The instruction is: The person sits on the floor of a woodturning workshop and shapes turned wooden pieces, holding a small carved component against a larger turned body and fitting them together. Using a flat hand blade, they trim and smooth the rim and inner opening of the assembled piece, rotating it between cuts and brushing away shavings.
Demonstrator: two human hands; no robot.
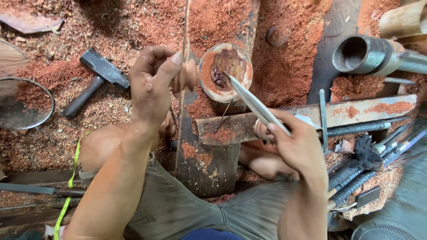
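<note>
Head view, left hand (153,84) curled beside wooden disc (226,71), right hand (296,144) gripping chisel (253,103)

The person wears grey-green trousers (178,209), dusty and creased, with a seam running down the middle, and a strip of dark blue garment (209,234) shows at the bottom edge. Both forearms are bare, without sleeves, and the knees are uncovered. No rings or watch show.

We are looking steeply down from a single camera worn on the head, close over our own knees and forearms. It is facing forward across the sawdust-covered floor (53,133), taking in the wooden beam (209,151) just ahead. No second view is sharing this scene.
</note>
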